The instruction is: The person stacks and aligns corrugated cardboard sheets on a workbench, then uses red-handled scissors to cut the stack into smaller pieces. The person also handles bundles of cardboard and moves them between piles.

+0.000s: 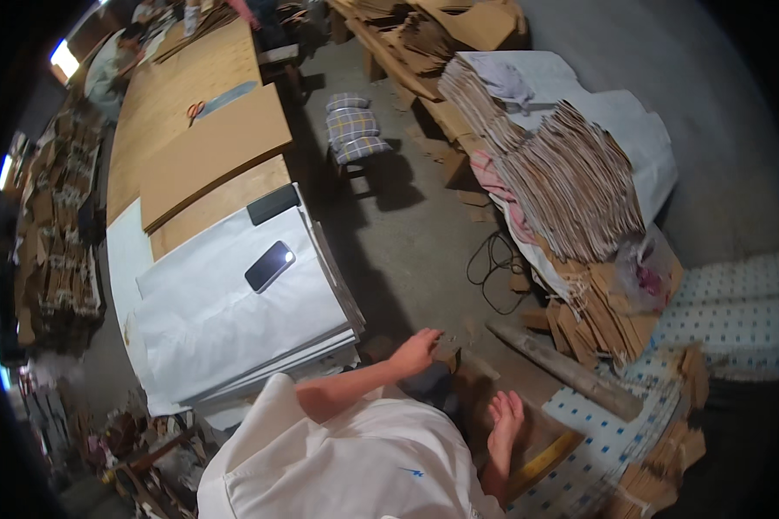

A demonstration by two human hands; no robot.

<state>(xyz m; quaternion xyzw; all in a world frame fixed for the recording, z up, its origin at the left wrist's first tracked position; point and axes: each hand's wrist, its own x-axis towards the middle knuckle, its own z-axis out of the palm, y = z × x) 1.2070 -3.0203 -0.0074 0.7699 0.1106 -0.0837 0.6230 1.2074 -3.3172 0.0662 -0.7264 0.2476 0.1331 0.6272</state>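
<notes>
I see the pole (pixel 571 376) lying slantwise, near the right hand (pixel 505 421), whose fingers are loosely bent, clear of the palm. The left hand (pixel 414 353) hangs in the air with fingers stretched and open, just beside the white sheets (pixel 225 329). On these rests a phone (pixel 270 266). Farther stands a checked stool (pixel 353 131).

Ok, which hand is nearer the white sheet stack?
The left hand, just right of the white sheet stack in view; the right hand is lower and farther right.
</notes>
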